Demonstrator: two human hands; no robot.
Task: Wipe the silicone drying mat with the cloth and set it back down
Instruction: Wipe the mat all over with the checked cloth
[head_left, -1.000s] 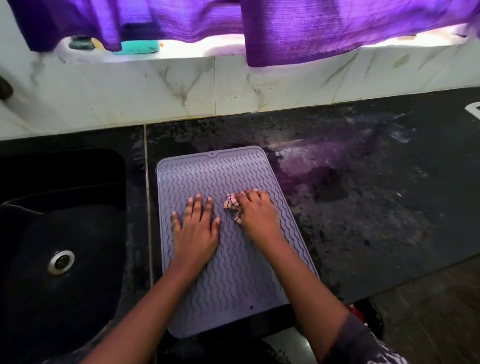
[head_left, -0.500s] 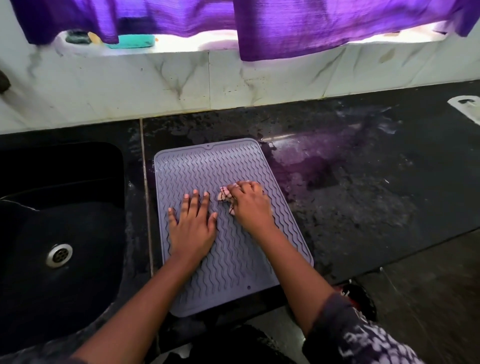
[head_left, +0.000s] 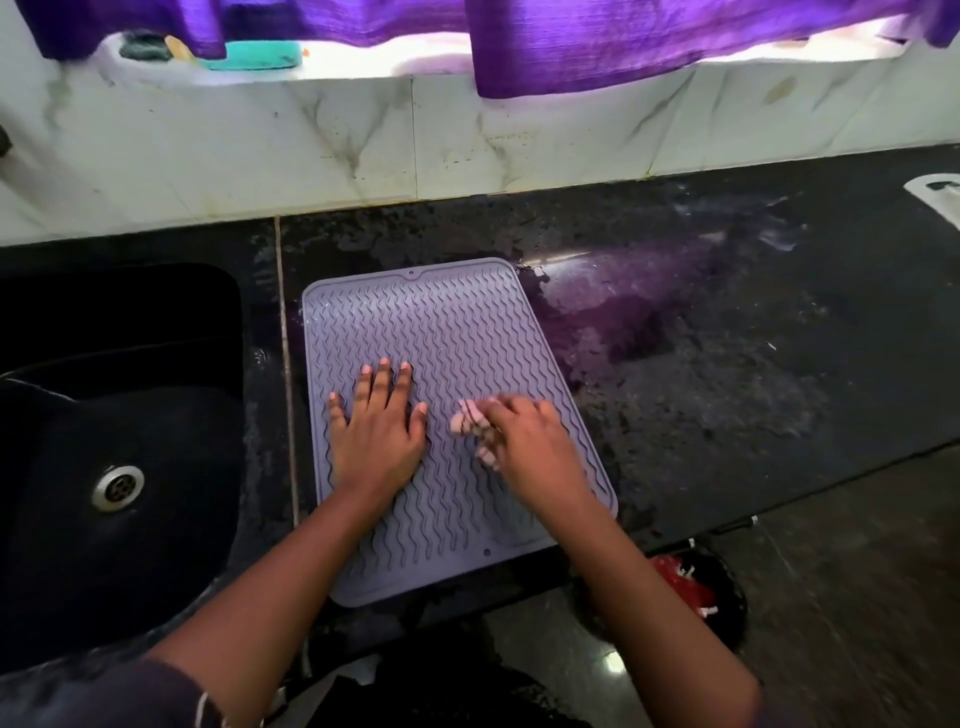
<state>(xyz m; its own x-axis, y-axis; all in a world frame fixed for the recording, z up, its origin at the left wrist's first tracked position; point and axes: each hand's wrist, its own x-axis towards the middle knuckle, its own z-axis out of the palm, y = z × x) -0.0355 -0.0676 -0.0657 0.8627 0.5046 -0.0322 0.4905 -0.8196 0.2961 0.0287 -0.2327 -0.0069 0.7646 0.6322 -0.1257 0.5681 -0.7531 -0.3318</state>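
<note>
A grey-lilac silicone drying mat (head_left: 441, 322) with wavy ridges lies flat on the black counter, its near edge hanging slightly over the counter's front. My left hand (head_left: 376, 428) presses flat on the mat's left middle, fingers spread, holding nothing. My right hand (head_left: 530, 447) rests on the mat's right side, closed over a small pink-and-white cloth (head_left: 467, 418) that pokes out to the left of the fingers; the hand is motion-blurred. Most of the cloth is hidden under the hand.
A black sink (head_left: 104, 441) with a metal drain sits left of the mat. The wet black counter (head_left: 727, 364) stretches right. Behind it are a marble backsplash (head_left: 311, 140), a purple curtain (head_left: 623, 41) and a teal sponge (head_left: 249, 54). A dark bin (head_left: 691, 592) stands on the floor.
My right hand with the cloth has slid to the right and slightly toward me across the mat. My left hand stays pressed in place. The camera view has shifted.
</note>
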